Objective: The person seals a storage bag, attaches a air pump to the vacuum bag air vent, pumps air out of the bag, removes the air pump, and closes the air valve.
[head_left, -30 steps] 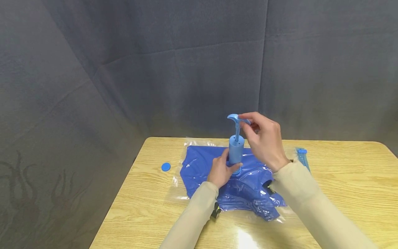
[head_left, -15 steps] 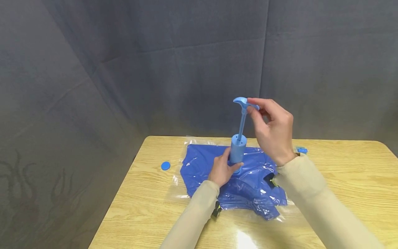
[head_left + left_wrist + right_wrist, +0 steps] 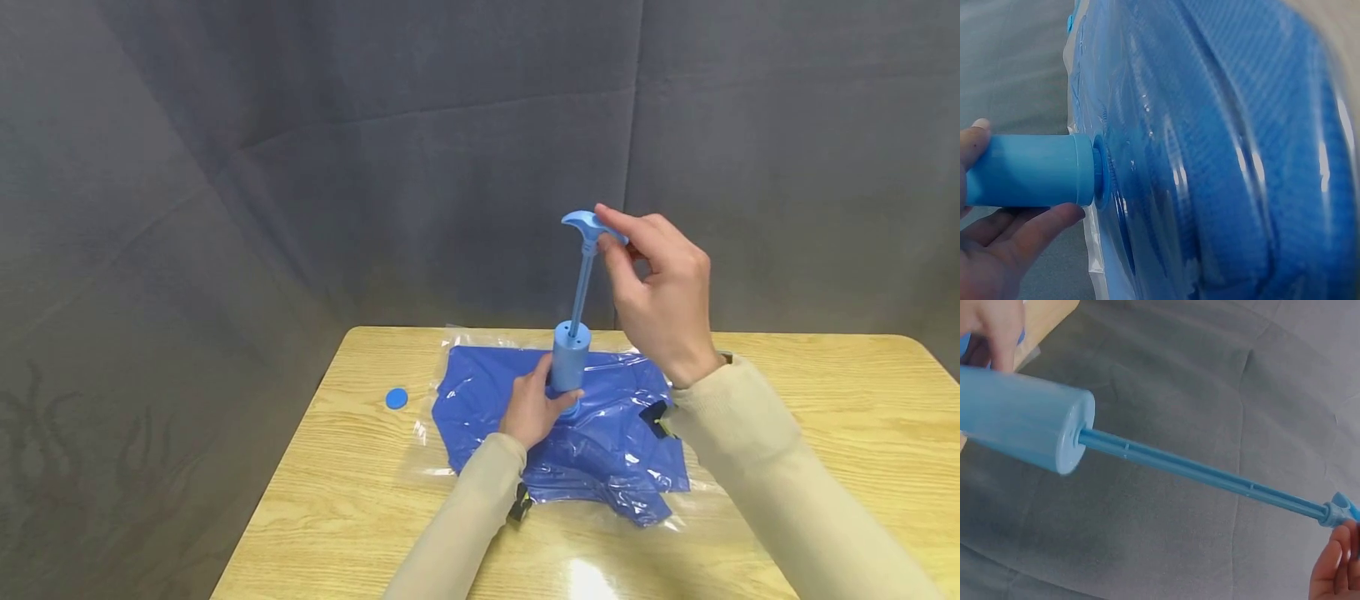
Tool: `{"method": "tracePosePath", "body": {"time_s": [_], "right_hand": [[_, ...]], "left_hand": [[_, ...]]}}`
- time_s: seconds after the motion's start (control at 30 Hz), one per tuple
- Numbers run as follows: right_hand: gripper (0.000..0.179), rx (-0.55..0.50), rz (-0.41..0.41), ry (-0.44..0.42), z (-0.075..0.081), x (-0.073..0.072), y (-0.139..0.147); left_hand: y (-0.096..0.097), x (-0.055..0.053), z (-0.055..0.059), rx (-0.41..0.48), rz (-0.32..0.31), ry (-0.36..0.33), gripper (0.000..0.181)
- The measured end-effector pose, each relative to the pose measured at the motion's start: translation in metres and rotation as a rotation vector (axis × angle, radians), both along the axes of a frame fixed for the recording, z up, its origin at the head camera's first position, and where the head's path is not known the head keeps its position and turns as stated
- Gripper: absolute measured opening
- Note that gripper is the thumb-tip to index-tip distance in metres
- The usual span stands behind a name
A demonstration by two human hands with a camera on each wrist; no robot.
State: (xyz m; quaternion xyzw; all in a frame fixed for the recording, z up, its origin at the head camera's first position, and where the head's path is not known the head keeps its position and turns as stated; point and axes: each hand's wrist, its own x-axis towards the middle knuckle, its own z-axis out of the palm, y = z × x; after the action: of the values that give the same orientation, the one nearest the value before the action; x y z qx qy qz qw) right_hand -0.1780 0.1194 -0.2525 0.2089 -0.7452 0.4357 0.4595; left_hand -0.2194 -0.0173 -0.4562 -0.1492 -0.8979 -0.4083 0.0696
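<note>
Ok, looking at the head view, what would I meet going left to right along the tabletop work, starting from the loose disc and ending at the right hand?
Blue disc → left hand → light-blue pump barrel → right hand.

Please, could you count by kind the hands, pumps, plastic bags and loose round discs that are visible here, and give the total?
Hands: 2 (left hand, right hand)
Pump: 1
Plastic bag: 1
Disc: 1
Total: 5
</note>
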Motion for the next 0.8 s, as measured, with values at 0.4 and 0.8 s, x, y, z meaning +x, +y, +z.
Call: {"method": "tracePosePath", "body": {"time_s": [0.4,0.8], "right_hand": [[0.025,0.085,-0.004,-0.025,-0.002,0.000,-0.001],[0.022,0.259,0.027,-0.311,-0.061,-0.012,0.003]], "left_hand": [[-0.001,0.000,-0.001,-0.013,0.015,-0.015,0.054],[-0.002,-0.001,-0.006,-0.024,0.025,0.023,0.057]]}}
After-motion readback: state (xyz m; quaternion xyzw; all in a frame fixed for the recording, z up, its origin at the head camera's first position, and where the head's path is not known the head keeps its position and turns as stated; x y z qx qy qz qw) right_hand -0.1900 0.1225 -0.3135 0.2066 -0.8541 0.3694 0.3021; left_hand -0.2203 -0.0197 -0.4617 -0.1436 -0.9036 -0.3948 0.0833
